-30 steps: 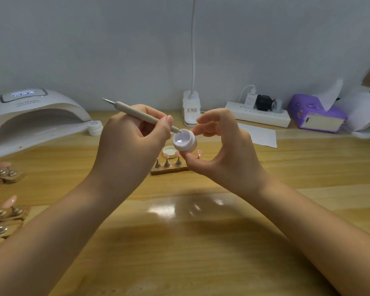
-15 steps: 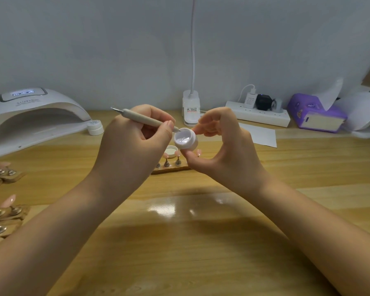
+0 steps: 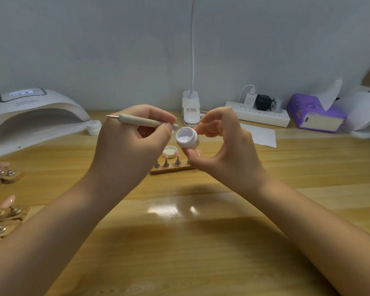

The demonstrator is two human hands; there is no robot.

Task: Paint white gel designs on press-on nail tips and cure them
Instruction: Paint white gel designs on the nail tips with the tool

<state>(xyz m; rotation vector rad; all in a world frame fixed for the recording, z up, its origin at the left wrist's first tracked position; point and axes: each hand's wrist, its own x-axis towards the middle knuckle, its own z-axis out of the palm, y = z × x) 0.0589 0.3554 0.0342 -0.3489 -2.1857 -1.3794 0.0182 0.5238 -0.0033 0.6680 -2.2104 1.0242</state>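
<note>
I have the small round white plastic gel pot (image 3: 187, 138) up off the light wooden counter (image 3: 201, 242), pinched in the right hand (image 3: 220, 146), thumb under its base and fingertips on the far wall, its open mouth tilted toward me. The left hand (image 3: 128, 144) is closed in a pen grip on the slim beige dotting tool (image 3: 140, 121), whose working tip sits at the pot's rim; whether it touches the gel I cannot tell.

I judge the pot to be very light and rigid, with smooth walls that could slip or spin between the pads, so the hold belongs low on the side wall and base, away from the wet mouth. The gel inside looks thick and glossy; it should cling to the tip, and I would load only a little, since a heavy bead may sag or string.

The tool is stiff and light. Holding close to the working end, as now, gives control, while the metal point at the far end sticks out past the knuckles.

Below the pot, the short wooden stand (image 3: 170, 168) carries pink press-on nail tips (image 3: 176, 154) on metal posts; these look thin, springy and easy to knock off. The pot's white lid (image 3: 170, 150) lies just behind it. The white arched curing lamp (image 3: 28, 118) waits at far left.
</note>
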